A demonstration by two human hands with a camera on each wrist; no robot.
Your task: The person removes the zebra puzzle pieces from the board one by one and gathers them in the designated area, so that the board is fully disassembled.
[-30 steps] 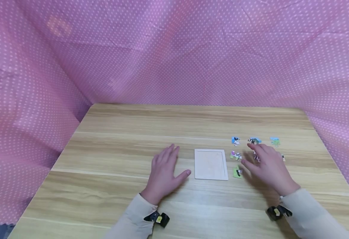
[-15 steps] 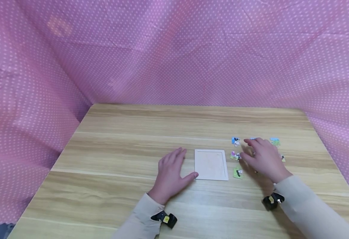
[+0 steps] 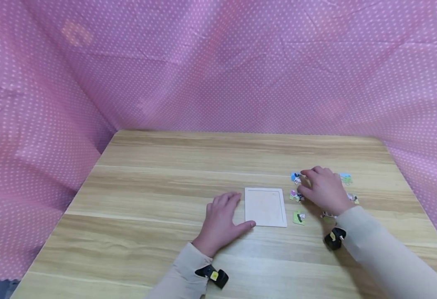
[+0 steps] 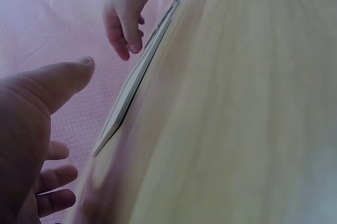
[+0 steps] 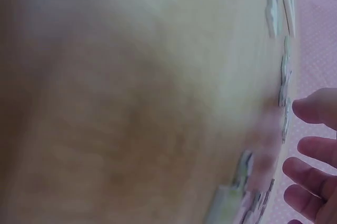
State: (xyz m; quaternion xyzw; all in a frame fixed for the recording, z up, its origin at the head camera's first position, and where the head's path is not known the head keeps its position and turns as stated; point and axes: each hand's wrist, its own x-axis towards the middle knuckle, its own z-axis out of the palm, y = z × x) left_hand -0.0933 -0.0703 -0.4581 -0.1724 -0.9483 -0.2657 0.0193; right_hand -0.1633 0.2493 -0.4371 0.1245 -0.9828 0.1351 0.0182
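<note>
A square white puzzle tray (image 3: 265, 207) with a shallow raised border lies on the table. Beside its left edge is my left hand (image 3: 222, 220), fingers spread and thumb tip at the lower left corner. Colourful jigsaw pieces are laid out to the right of the tray. Over them hovers my right hand (image 3: 324, 189), hiding some; index finger and thumb point left, apart. Its index fingertip is right by a blue piece with a black-and-white figure (image 3: 296, 178), its thumb close to a purple-and-white piece (image 3: 296, 196). The right wrist view shows those fingers (image 5: 308, 174) parted, nothing between them.
A green piece (image 3: 298, 217) lies nearest the tray's lower right. Further right are a blue-green piece (image 3: 345, 178) and a small pale one (image 3: 353, 198); another (image 3: 327, 214) shows under the right wrist. Pink dotted cloth (image 3: 218, 74) hangs behind the wooden table (image 3: 147, 187).
My left hand has slid right until it meets the tray's left edge. My right hand has moved left and slightly away, toward the blue piece. The pieces in view keep their layout.
</note>
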